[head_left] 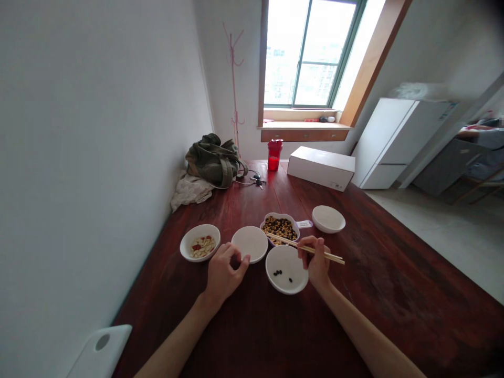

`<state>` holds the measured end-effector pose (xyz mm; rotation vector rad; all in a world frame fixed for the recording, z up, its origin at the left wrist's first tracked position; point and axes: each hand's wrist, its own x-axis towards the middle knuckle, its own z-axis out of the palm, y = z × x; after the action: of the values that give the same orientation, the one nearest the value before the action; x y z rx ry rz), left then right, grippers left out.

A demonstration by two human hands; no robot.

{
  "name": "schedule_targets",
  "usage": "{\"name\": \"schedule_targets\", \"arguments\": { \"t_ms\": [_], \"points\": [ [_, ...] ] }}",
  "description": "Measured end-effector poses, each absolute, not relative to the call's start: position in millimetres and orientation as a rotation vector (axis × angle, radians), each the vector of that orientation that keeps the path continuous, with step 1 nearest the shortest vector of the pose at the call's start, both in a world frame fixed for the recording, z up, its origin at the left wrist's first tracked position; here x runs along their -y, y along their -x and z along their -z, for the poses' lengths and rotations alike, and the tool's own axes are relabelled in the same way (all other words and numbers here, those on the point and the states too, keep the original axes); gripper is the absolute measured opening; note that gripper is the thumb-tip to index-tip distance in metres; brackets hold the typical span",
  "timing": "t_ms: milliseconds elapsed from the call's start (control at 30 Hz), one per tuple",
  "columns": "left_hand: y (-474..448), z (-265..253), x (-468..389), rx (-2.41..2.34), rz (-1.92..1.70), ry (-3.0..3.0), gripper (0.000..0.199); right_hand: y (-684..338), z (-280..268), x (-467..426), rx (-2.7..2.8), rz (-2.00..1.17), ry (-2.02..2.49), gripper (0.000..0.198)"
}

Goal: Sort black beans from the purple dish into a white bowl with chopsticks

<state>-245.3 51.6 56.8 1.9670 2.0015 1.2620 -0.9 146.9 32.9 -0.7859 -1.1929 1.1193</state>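
My right hand (318, 262) is closed around a pair of chopsticks (331, 256). Their tips reach left over a white, purple-edged dish (296, 227) of mixed black and yellow beans (280, 227). Just below it, beside that hand, stands a white bowl (285, 289) with a few black beans (277, 272) inside. My left hand (225, 270) is loosely curled, thumb and forefinger apart, at the near left rim of another white bowl (250, 242) with no contents visible; whether it touches the rim I cannot tell. Farther left, a white bowl (188, 252) contains pale pieces and red bits.
One more white bowl (328, 218) sits to the right on the dark red wooden table (378, 294). At the back are a green bag (210, 160), pale cloth (191, 190), keys (258, 181), a red cup (274, 155) and a white box (321, 168). A wall borders the left.
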Motion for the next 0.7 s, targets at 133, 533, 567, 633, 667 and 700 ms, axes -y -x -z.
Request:
{"name": "schedule_targets", "arguments": {
  "t_ms": [133,533,567,633,667,700],
  "points": [
    [246,-53,-53,-2.031,-1.263,-1.942,0.027,10,-33,-138,1.149,-1.112,0.772,0.060],
    [238,-53,-47,-1.874,-1.298,-2.127,0.012,-14,-36,-172,1.076,-1.152,0.781,0.068],
    [237,-52,-46,-1.855,-1.285,-2.147,0.010,-19,-36,-178,1.094,-1.144,0.828,0.067],
    [236,-51,-46,-1.839,-1.259,-2.163,0.008,-25,-34,-188,1.153,-1.159,0.886,0.063],
    [236,-50,-47,-1.839,-1.255,-2.161,0.008,-28,-33,-191,1.185,-1.163,0.901,0.061],
    [236,-50,-47,-1.844,-1.256,-2.156,0.008,-29,-32,-193,1.217,-1.163,0.909,0.060]
  ]
}}
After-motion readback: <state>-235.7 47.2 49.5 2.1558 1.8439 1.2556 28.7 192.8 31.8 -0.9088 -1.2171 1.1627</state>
